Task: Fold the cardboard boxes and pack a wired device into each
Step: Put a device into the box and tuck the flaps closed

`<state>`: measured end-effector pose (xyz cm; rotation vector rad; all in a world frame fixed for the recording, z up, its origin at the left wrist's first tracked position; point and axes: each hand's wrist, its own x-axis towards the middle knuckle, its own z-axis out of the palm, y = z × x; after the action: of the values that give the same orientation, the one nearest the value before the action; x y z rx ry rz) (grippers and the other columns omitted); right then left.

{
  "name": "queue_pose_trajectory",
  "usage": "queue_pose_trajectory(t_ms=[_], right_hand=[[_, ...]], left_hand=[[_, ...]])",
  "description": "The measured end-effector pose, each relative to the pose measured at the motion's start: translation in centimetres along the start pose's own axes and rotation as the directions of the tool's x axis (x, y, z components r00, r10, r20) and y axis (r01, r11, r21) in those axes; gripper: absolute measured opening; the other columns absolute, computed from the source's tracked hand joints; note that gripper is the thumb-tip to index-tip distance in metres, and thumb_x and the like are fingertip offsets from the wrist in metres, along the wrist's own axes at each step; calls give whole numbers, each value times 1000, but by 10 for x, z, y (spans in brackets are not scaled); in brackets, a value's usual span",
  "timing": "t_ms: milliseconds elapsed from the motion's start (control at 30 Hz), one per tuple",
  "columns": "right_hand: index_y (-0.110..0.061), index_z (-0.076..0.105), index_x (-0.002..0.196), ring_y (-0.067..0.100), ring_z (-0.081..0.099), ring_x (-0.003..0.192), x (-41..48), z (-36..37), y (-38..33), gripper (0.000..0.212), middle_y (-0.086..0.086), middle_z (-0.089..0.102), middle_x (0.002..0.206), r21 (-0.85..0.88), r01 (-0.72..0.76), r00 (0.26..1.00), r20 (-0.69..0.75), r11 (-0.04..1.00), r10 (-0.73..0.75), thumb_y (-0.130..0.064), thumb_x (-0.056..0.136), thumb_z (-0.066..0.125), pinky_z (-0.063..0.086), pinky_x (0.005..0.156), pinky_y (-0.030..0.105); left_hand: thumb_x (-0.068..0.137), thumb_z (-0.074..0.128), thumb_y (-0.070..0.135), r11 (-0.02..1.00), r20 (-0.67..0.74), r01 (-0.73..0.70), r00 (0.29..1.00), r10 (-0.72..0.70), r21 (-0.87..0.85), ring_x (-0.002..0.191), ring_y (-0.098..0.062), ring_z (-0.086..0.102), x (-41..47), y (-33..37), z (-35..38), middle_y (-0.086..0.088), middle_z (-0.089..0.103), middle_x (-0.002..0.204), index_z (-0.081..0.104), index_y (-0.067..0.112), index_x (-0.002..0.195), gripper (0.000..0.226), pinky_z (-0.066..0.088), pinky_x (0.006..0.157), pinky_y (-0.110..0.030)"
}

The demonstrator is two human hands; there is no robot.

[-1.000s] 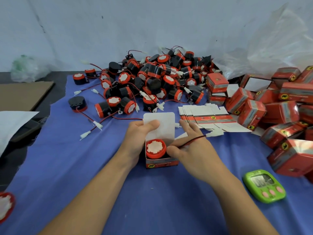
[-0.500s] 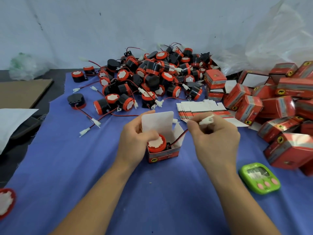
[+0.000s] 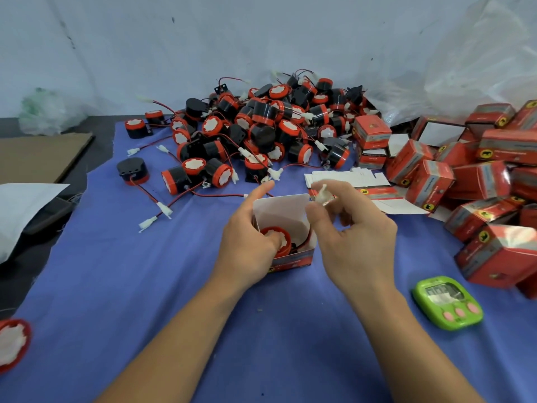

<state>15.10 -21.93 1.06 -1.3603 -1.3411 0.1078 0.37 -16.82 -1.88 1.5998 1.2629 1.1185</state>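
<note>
An open red cardboard box (image 3: 293, 261) stands on the blue cloth with its white lid flap (image 3: 280, 209) raised. Inside sits a red and black round device (image 3: 280, 239). My left hand (image 3: 250, 242) grips the box's left side, its thumb pressing on the device and its index finger stretched behind the flap. My right hand (image 3: 353, 231) hovers just right of the box and pinches the device's white connector (image 3: 322, 194), whose red and black wire runs down into the box.
A heap of loose wired devices (image 3: 261, 135) lies behind the box. Flat unfolded boxes (image 3: 363, 187) are stacked to the right, with packed red boxes (image 3: 479, 184) beyond. A green timer (image 3: 447, 303) sits at the near right. Another device (image 3: 13, 344) lies at the left edge.
My right hand has lifted the wire's connector from beside the box to above its right edge. My left thumb has moved onto the device.
</note>
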Motion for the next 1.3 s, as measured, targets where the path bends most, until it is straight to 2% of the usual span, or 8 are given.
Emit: queue_pose_trajectory(t_ms=[200,333,567,733,867,1033,1200,1300], right_hand=[[-22,64,71,11,47,58,3,-7,0,16,-7,55,58,136,-105,991,94,985,93,-18,87,61,36,53,18],[-30,72,86,3,57,59,8,-9,7,20,-17,69,71,95,-202,953,247,975,174,-12,91,65,41,56,9],[-22,81,96,25,65,83,4,-1,-5,27,-2,76,93,-365,84,936,349,927,52,-4,90,62,55,72,38],[-27,61,94,15,30,54,2,4,-31,24,-4,37,67,-664,229,800,545,711,251,-6,84,52,18,47,29],[-23,30,69,16,26,54,4,3,-44,32,-5,41,69,-707,346,775,586,616,237,-7,89,50,16,48,29],[-15,37,77,21,30,60,23,-1,-49,25,2,40,76,-621,529,590,759,579,275,-4,94,51,21,52,28],[-15,70,109,20,54,71,49,-8,-45,26,2,59,85,-437,664,265,896,607,356,0,93,56,35,53,25],[-20,71,122,26,63,85,58,-9,-47,42,4,67,97,-420,671,232,902,611,365,3,92,53,44,60,28]], left_hand=[[65,63,17,1000,16,19,1000,-19,-8,93,-14,68,2,-4,2,9,69,114,50,61,134,82,58,67,-25],[66,61,21,1000,18,26,1000,-26,14,90,-7,68,2,-5,2,16,69,110,46,66,131,80,59,68,-25],[68,62,14,999,38,27,999,-26,-18,98,-5,68,2,-5,1,18,70,113,50,61,132,80,61,75,-25],[65,60,14,999,27,33,999,-32,-24,102,-6,69,3,-4,2,16,71,116,52,64,126,79,60,80,-27],[70,65,12,999,-4,25,1000,-25,-39,105,-20,69,3,-6,3,10,70,119,54,58,128,76,62,85,-48],[74,69,7,998,-54,45,997,-47,-49,100,-22,70,2,-6,8,8,71,114,51,64,127,80,63,77,-48],[74,67,-2,999,-48,37,998,-38,-19,96,-9,66,3,-7,8,10,68,116,52,52,136,84,52,61,-14],[74,65,-5,999,-30,40,999,-41,-31,102,-10,65,3,-5,6,12,67,120,52,50,137,84,53,63,-14]])
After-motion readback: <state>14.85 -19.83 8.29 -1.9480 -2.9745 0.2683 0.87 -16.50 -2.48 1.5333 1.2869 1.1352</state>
